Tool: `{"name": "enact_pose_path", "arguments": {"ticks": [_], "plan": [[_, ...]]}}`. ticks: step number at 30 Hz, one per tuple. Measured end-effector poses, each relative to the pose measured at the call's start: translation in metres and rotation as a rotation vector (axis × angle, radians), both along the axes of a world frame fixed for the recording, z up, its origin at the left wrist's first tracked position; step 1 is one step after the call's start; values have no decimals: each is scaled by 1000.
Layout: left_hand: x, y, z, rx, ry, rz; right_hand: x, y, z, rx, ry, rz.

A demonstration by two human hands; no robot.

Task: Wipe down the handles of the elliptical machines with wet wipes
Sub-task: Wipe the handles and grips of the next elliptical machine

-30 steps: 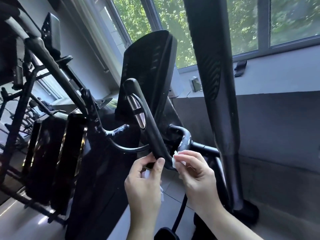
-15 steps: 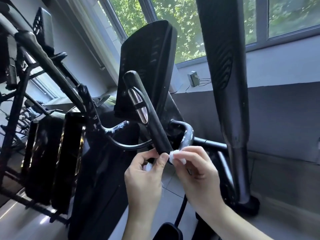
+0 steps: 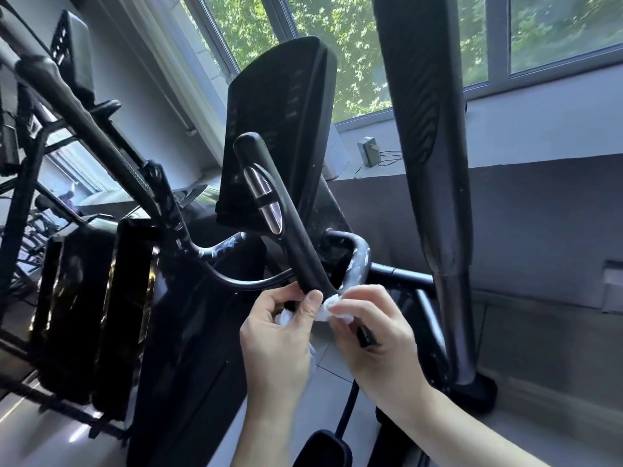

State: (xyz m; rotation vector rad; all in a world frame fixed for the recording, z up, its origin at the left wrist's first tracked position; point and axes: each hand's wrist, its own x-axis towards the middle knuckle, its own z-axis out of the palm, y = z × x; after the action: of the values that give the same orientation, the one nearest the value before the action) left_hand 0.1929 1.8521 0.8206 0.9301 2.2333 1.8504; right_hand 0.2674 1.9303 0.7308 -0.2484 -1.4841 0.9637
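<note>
Fingers of the left hand and the right hand curl around a white wet wipe, both pinching it against the lower end of the black fixed handle, just below its silver pulse sensor. Behind the handle stands the dark console. A thick moving handlebar rises to the right, in front of the window.
</note>
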Motion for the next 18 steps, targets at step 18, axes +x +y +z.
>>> {"name": "enact_pose_path", "arguments": {"ticks": [18], "plan": [[6,2,-8,20,-48,-11,-18,43,-6,-457,17,-58]]}}
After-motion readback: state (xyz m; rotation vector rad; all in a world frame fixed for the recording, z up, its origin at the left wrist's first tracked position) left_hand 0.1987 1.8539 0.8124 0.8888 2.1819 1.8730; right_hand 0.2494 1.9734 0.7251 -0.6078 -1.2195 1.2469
